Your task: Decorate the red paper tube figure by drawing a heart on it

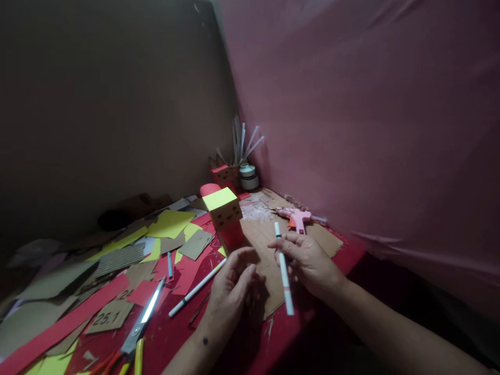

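My right hand point(307, 260) is closed around a slim white marker point(284, 271) with a green band near its top, held upright over the cardboard board. Beside it, my left hand point(234, 291) is loosely curled, thumb apart from the fingers, with nothing visible in it. A second white marker point(197, 287) lies slanted on the table, its upper end close to the left hand's knuckles. Just beyond that hand stands a small cardboard figure point(226, 214) with a yellow top, dark drawn face marks and a red lower part.
A pink glue gun point(297, 217) rests on the cardboard board point(261, 234) near the pink wall. Scissors point(140, 317) lie at the left among scattered paper and cardboard scraps point(172, 223). At the back corner, a holder with sticks point(238, 140) stands beside a round lidded jar point(249, 178).
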